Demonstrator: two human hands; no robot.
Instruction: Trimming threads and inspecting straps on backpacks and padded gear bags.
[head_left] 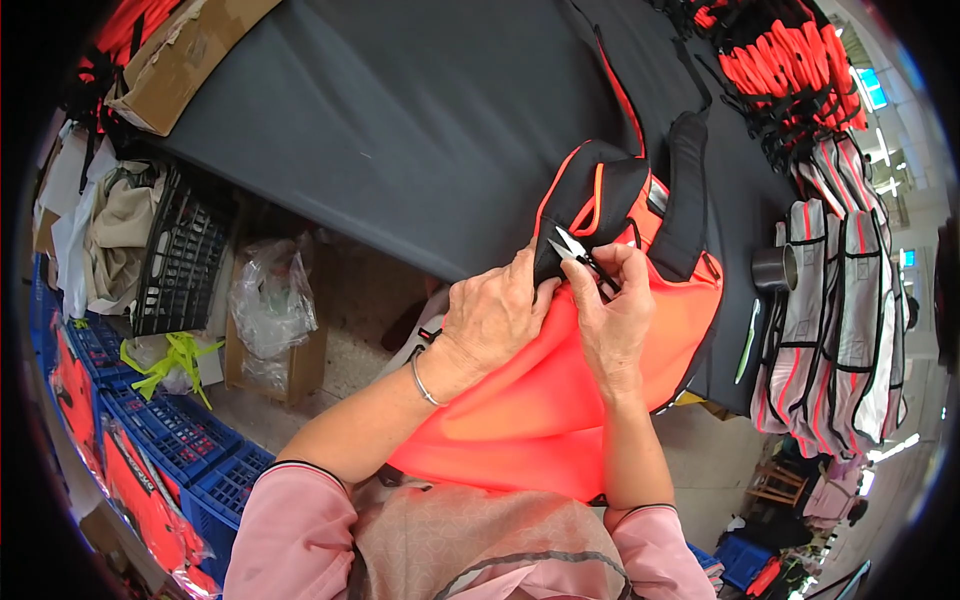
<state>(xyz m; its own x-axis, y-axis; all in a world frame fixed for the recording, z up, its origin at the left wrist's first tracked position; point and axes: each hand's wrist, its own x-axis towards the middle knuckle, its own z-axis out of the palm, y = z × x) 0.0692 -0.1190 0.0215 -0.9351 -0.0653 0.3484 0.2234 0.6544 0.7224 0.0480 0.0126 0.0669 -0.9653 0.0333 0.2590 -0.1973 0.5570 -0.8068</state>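
Observation:
Across my lap and the table's edge lies a bright orange-red bag [530, 420] with black straps and trim. My left hand [493, 312] is closed on the black edge of the bag, pinching the fabric. In my right hand [615, 305] I hold small thread snips [572, 246], their pale blades pointing up and left at the black trim beside my left fingers. A wide black padded strap [684, 190] of the bag rests on the table just beyond my right hand. Any thread at the blade tips is too small to make out.
The dark table [400, 130] fills the far side, with a cardboard box [180, 70] at its left corner. Stacked grey-and-orange pieces [830, 310] and a dark metal cup [774, 269] are on the right. Blue crates [165, 425] and a black crate [185, 255] stand left.

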